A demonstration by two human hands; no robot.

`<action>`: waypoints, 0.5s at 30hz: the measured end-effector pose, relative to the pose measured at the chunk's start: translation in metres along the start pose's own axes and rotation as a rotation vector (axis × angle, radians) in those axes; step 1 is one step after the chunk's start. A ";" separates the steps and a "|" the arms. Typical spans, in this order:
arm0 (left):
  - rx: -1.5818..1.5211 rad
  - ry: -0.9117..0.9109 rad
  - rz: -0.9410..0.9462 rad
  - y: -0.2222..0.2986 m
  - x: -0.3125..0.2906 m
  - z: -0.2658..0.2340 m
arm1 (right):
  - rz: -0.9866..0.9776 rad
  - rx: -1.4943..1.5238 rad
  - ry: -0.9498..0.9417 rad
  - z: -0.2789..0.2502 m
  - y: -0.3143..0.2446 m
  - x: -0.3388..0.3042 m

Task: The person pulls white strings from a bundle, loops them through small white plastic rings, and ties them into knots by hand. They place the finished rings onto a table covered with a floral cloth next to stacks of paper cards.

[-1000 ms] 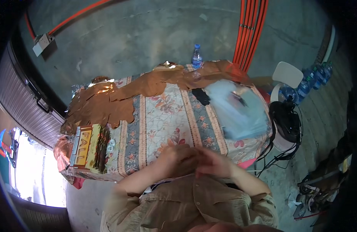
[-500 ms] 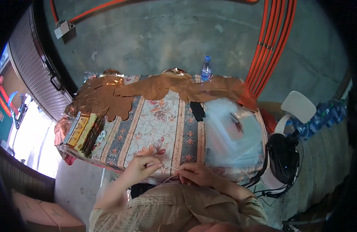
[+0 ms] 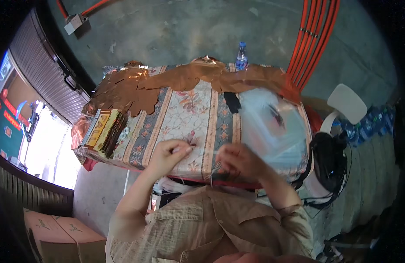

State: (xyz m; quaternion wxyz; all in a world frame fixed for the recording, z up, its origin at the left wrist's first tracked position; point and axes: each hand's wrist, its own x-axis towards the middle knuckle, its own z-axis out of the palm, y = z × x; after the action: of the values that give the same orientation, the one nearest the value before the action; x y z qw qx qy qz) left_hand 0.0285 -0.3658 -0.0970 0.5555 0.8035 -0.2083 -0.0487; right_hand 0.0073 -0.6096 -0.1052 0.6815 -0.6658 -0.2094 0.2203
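My left hand (image 3: 172, 154) is over the table's front edge, thumb and forefinger pinched together. Whatever sits in that pinch is too small to make out. To its right, my right hand (image 3: 238, 160) is raised with curled fingers, slightly smeared by motion. Thin pale string (image 3: 216, 170) hangs by its fingertips, and its fingers seem closed on it. A gap separates the two hands. Beneath them lies a flowered, striped tablecloth (image 3: 185, 127).
Brown shiny film sheets (image 3: 176, 79) lie along the table's back, near a water bottle (image 3: 242, 57). Clear plastic bags (image 3: 277, 131) and a black cloth-like item (image 3: 232, 102) are at right; a stack of gold packets (image 3: 107, 131) at left. A white chair (image 3: 347, 104) stands beyond.
Both hands have moved up the picture and apart; the right one has swung right. The string stretched between them earlier no longer shows there. The view has tilted downward.
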 end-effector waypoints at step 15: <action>-0.424 0.086 0.242 -0.012 0.043 0.001 | -0.029 0.392 0.109 0.005 -0.036 0.087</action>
State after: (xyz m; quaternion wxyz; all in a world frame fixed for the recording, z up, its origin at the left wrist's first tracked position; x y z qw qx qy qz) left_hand 0.0703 -0.3800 -0.1023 0.7220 0.6394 -0.2643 0.0099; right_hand 0.0764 -0.5560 -0.0696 0.8115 -0.5282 -0.1350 0.2104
